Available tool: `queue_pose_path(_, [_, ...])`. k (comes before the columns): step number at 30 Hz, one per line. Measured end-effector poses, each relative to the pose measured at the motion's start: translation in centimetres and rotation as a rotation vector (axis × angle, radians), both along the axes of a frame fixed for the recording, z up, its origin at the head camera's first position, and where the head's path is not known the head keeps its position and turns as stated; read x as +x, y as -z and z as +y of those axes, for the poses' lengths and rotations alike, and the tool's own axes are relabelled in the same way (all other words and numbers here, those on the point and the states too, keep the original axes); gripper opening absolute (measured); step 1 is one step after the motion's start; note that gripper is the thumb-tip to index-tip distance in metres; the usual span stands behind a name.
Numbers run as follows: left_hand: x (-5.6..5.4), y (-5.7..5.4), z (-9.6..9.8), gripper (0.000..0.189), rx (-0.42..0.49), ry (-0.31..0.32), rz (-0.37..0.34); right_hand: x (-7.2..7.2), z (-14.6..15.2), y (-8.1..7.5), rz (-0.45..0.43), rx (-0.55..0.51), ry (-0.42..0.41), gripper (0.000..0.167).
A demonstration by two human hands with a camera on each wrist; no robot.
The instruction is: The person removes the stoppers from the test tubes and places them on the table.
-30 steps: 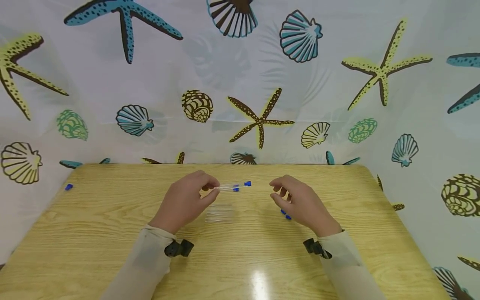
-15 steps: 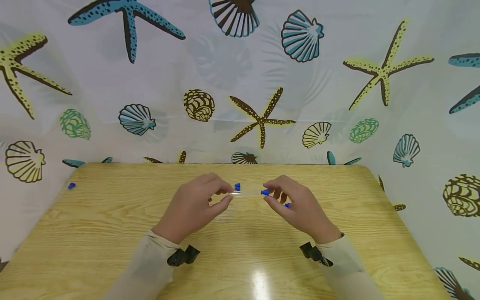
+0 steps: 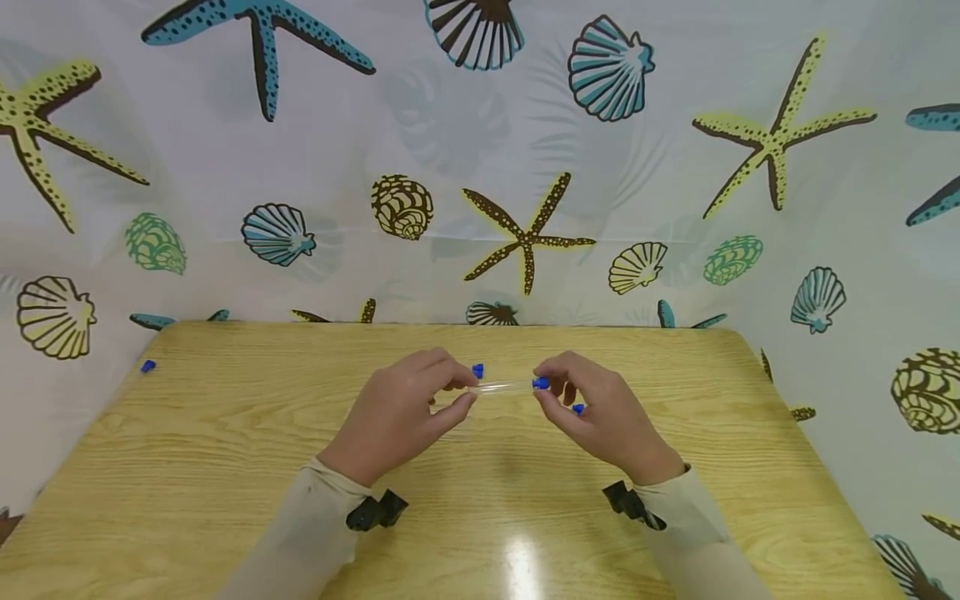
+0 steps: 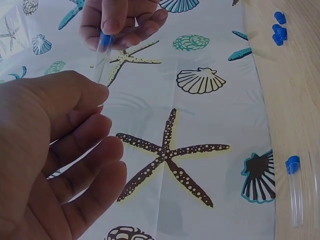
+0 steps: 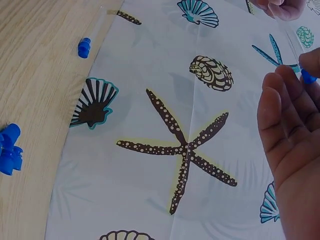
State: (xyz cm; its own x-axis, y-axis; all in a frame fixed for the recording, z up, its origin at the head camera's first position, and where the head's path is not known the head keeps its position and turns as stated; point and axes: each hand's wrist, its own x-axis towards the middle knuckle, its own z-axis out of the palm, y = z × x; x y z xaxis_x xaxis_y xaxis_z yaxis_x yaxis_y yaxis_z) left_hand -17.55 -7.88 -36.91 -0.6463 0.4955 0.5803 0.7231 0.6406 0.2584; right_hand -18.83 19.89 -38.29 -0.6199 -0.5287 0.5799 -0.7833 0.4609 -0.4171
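A clear test tube (image 3: 498,387) lies nearly level above the table, between both hands. My left hand (image 3: 408,412) pinches its left end between thumb and index finger; in the left wrist view the other fingers are loosely bent. At the tube's right end is a blue cap (image 3: 540,383), which my right hand (image 3: 603,408) pinches between thumb and fingertips. The left wrist view shows the cap (image 4: 105,40) at the tube's end under the right thumb. How far the cap sits on the tube cannot be told.
Behind the held tube lies another capped test tube (image 4: 296,200) on the wooden table (image 3: 225,467). Several loose blue caps (image 4: 280,31) sit near the right hand. One more blue cap (image 3: 147,366) lies at the far left edge. A patterned cloth (image 3: 337,150) hangs behind.
My left hand has moved right with the tube. The right hand, earlier apart with nothing in its fingers, has come to the tube's blue cap and now pinches it.
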Motion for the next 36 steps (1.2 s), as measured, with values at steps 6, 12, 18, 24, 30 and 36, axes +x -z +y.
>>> queue_pose_path(6, [-0.06, 0.06, -0.12, 0.012, 0.011, -0.001, 0.007, -0.18, -0.03, -0.04, 0.047, 0.002, -0.002, 0.02])
queue_pose_path(12, [0.0, 0.03, -0.08, 0.024, 0.015, -0.048, -0.054, -0.16, -0.18, -0.14, 0.117, -0.044, -0.027, 0.011])
queue_pose_path(18, [0.05, -0.04, -0.04, 0.024, 0.049, -0.058, -0.077, -0.18, -0.36, -0.02, 0.12, -0.099, -0.075, 0.015])
queue_pose_path(24, [0.04, -0.03, -0.12, 0.017, 0.106, -0.005, -0.059, -0.04, -0.47, 0.09, 0.1, -0.076, -0.055, 0.015])
queue_pose_path(30, [0.01, 0.02, -0.07, 0.015, 0.102, 0.002, -0.051, -0.07, -0.51, 0.1, 0.13, -0.075, -0.044, 0.01])
queue_pose_path(36, [0.14, -0.13, 0.23, 0.016, 0.087, -0.012, -0.034, -0.23, -0.51, 0.16, 0.188, -0.09, -0.082, 0.02])
